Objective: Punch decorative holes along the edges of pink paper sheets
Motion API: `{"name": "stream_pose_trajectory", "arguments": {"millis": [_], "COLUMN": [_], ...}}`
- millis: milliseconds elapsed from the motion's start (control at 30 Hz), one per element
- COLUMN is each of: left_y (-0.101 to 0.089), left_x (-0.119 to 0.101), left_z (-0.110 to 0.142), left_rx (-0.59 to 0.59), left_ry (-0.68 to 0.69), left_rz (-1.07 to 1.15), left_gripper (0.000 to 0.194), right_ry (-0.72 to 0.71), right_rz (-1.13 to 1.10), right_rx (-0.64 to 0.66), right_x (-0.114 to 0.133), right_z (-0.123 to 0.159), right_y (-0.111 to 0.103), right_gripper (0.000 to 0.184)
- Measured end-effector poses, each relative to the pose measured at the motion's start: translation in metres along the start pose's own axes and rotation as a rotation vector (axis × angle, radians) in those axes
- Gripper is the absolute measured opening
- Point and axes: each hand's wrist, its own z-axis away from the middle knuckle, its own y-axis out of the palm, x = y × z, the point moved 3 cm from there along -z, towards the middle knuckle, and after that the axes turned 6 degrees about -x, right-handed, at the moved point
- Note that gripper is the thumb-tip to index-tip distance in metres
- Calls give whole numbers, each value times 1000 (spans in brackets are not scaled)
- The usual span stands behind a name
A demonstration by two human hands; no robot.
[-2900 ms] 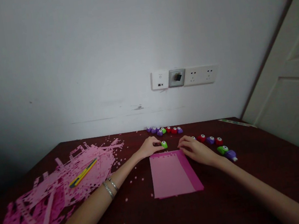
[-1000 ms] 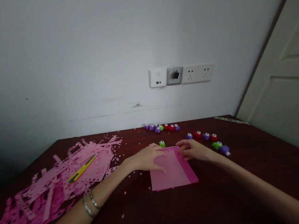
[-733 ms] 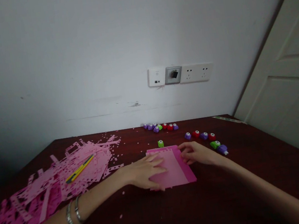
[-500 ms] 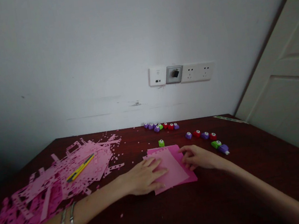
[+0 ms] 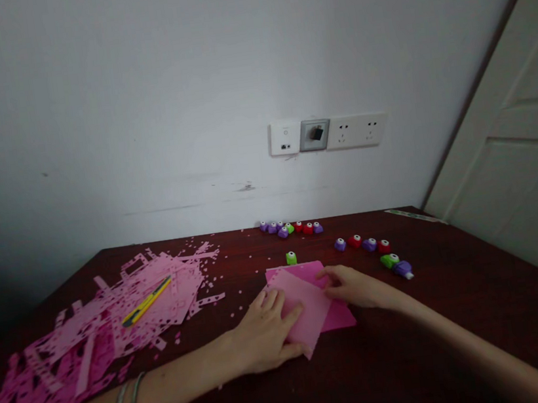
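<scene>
A light pink sheet of paper (image 5: 307, 299) lies turned at an angle over a stack of darker pink paper (image 5: 344, 316) on the table. My left hand (image 5: 266, 331) rests on the left side of the light sheet with its fingers spread. At the sheet's right corner, my right hand (image 5: 350, 284) has its fingers curled in, and the corner appears pinched between thumb and fingers. Just behind the paper stands a green craft punch (image 5: 291, 258).
On the left, a yellow utility knife (image 5: 146, 301) lies on a heap of punched pink paper scraps (image 5: 93, 340). Purple, red and green craft punches (image 5: 307, 229) line the back, with more punches (image 5: 368, 244) at right. Behind the dark red table (image 5: 461, 308) is a wall.
The light pink sheet has turned clockwise on the darker paper, its near corner now pointing toward me. My left hand moved slightly nearer to me, and my right fingers closed in at its right corner.
</scene>
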Motion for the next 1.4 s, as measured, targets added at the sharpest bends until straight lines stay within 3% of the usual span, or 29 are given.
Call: {"name": "stream_pose_trajectory", "arguments": {"millis": [133, 467, 833, 1033, 1133, 1267, 1400], "left_y": [-1, 6, 13, 5, -10, -26, -19], "left_x": [-4, -13, -21, -23, -7, 47, 92], "left_z": [0, -6, -14, -18, -27, -44, -55], "left_rx": [-13, 23, 17, -85, -203, -374, -377], "left_ry": [11, 6, -114, -105, -102, -235, -275], "left_rz": [2, 98, 126, 109, 131, 152, 276], "left_gripper": [79, 73, 66, 60, 48, 25, 19], "right_ry": [-82, -243, -208, -205, -192, -102, 18], "right_rz": [105, 163, 162, 102, 22, -91, -140], "right_rx": [-31, -101, -59, -13, -10, 17, -11], "right_x": [2, -1, -6, -7, -11, -21, -32], "right_z": [1, -2, -24, -33, -37, -44, -50], "right_y": [-5, -5, -4, -1, -4, -12, -19], "right_gripper": [29, 26, 24, 17, 15, 15, 14]}}
